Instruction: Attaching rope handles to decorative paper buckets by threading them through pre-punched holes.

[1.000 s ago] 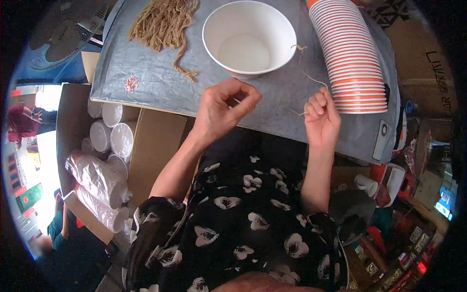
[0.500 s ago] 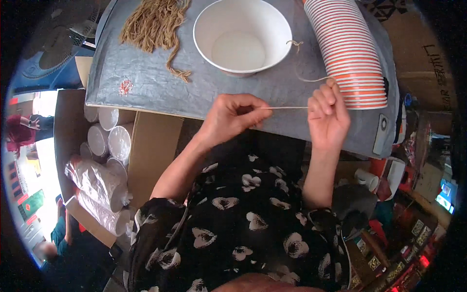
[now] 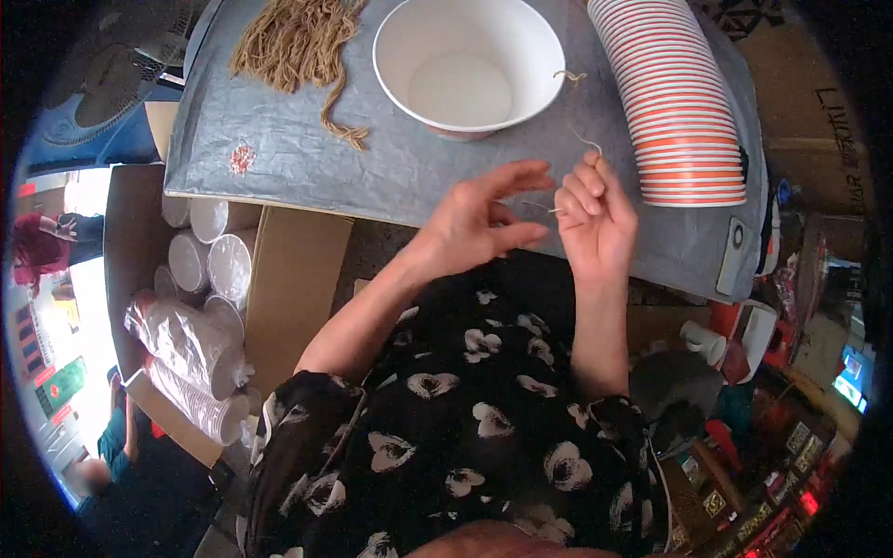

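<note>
Through right fingers (image 3: 583,192), string (image 3: 585,139), end protruding.

tabletop (image 3: 400,172) is open before the bucket (image 3: 535,56), thread (image 3: 572,76) obstructing its right.

The right hand (image 3: 600,216) pinches thin string (image 3: 590,142); the left hand (image 3: 476,225) — loosely spread — hovers just beside; a white tub (image 3: 460,84) stands beyond.

L hand (image 3: 473,223) wide, R hand (image 3: 595,206) curled
</note>
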Available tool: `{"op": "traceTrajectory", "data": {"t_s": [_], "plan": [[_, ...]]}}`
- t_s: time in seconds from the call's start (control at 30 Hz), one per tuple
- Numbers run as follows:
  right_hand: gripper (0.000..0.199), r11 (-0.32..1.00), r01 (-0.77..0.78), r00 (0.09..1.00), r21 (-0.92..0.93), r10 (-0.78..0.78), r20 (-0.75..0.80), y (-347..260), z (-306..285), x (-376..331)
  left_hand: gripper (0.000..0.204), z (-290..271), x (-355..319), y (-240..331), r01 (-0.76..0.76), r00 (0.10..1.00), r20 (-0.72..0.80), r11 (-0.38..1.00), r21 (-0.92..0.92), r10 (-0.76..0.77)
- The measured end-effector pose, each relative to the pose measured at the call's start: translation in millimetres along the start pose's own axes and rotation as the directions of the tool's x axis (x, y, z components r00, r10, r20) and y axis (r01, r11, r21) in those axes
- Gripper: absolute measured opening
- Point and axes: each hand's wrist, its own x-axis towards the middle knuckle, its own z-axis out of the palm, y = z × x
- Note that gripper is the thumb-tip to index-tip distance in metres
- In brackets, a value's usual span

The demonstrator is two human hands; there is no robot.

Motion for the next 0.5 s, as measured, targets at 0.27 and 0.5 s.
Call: {"op": "traceTrajectory", "data": {"t_s": [0.27,0.5], "plan": [[0.013,0.995,0.099,0.995,-0.025,-0.099,0.01,-26.1,0.6,-2.4,0.012,-17.1,-6.9,-11.1,0.084,0.995,-0.06,0.988,0.13,-0.076],[0.017,0.994,0.071,0.997,0.08,-0.071,-0.004,-29.4,-40.1,3.1,0.011,-25.9,-9.8,-9.6,-0.103,0.943,-0.292,0.976,0.191,0.157]]}}
